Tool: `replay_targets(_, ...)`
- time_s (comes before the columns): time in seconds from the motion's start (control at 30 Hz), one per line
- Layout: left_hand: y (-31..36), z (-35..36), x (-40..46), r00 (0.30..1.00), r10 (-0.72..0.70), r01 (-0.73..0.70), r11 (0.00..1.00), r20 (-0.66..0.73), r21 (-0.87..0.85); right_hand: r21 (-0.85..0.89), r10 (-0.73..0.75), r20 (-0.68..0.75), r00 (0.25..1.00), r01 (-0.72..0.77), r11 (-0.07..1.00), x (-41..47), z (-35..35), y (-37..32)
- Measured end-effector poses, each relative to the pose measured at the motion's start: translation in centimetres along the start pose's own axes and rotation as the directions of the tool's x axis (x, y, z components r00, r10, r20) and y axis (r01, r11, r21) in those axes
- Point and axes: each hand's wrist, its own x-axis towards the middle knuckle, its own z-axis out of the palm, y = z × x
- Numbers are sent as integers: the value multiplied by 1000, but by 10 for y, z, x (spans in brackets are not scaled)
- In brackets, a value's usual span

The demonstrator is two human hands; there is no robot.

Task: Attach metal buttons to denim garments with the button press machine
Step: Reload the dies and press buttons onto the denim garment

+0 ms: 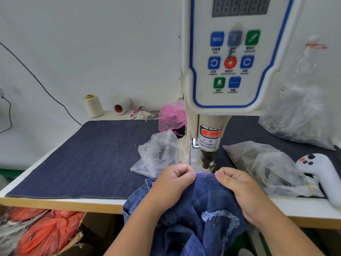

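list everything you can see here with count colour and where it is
button press machine: 1, cream with blue-edged panel, centre back of table
denim garment: 1, blue, frayed patch, top edge under the press head, hanging off the table front
denim mat: 1, dark blue, covering the table top
clear plastic bags: 3, clear, one left of the press, two right
pink bag: 1, pink, behind the left clear bag
thread cones: 2, cream, by the wall, one upright, one lying
pen: 1, pink, right of the cones
white handle with buttons: 1, white, right edge
orange bags: orange, count unclear, under the table left
left hand: pinches the garment edge
right hand: pinches the garment edge
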Motion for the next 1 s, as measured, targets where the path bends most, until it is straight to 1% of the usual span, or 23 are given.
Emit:
replay_targets(0.17, -4, 0, 2, 1000, 20, -20, 1000, 2, 3, -20, 0, -7, 1000, 0, 1000, -2, 1, -3)
replay_targets(0.5, -3, 2, 2, 999, 39, -38, 999, -32, 18, 63, -11, -30, 999, 13, 998, -3, 4, -7)
replay_targets(0.83, 0, 3, 0, 999, -1, 1, 1000, -42, -18, -20, 2, -14, 1000, -2, 1000, -2, 0, -2)
replay_targets(1.0, 1, 3, 0, 999, 2, -2, 1000, -43, -10, -21, 7, -11, 1000, -7, 1000, 0, -1, -2)
